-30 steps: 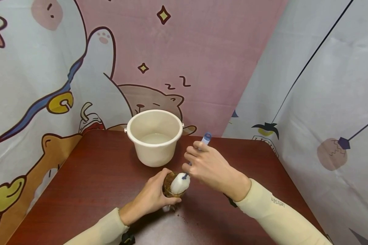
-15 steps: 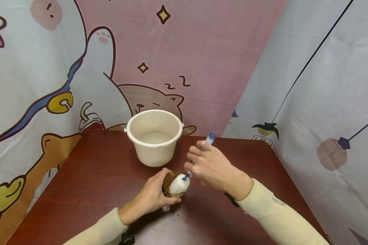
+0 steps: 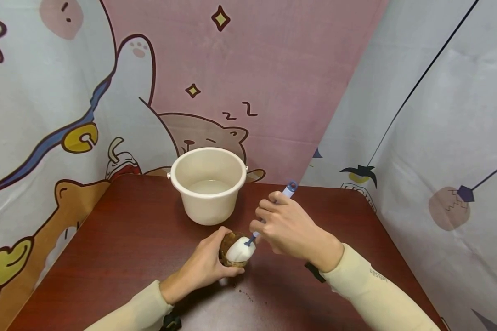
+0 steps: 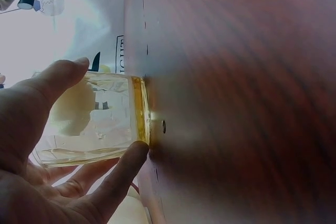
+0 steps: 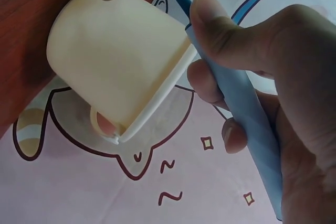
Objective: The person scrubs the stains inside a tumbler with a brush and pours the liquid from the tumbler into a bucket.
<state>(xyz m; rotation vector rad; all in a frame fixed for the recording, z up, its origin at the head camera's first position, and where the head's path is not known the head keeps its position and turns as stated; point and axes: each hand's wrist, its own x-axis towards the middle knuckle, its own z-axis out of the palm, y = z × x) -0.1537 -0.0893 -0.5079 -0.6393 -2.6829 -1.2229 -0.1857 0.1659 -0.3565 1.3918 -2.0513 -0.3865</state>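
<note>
Left hand [image 3: 209, 261] and right hand [image 3: 287, 225] are both occupied: a glass [image 4: 113, 121] is grasped between thumb and fingers by the former, and a brush [image 5: 239, 100] is gripped by its blue handle in the latter.

Across the upper half and both sides of the head view, a printed cloth [image 3: 273, 82] is hung, pink in the middle and pale at either side, with cartoon animals shown on it. Most of the lower half is filled by a reddish-brown surface [image 3: 137, 234]. Slightly left of centre, a cream bucket [image 3: 209, 214] is set upright near the far edge. In the lower left and lower right corners, the forearms are covered by cream sleeves [image 3: 368, 282].

At lower centre, the amber-tinted glass is held mouth up, nearer than the bucket and apart from it; whether its base is touching the surface cannot be told. The brush is slanted, its handle pointed to the upper right and its white head [image 3: 239, 251] lodged in the glass's mouth. Just below, small dark specks [image 3: 240, 291] are scattered.
</note>
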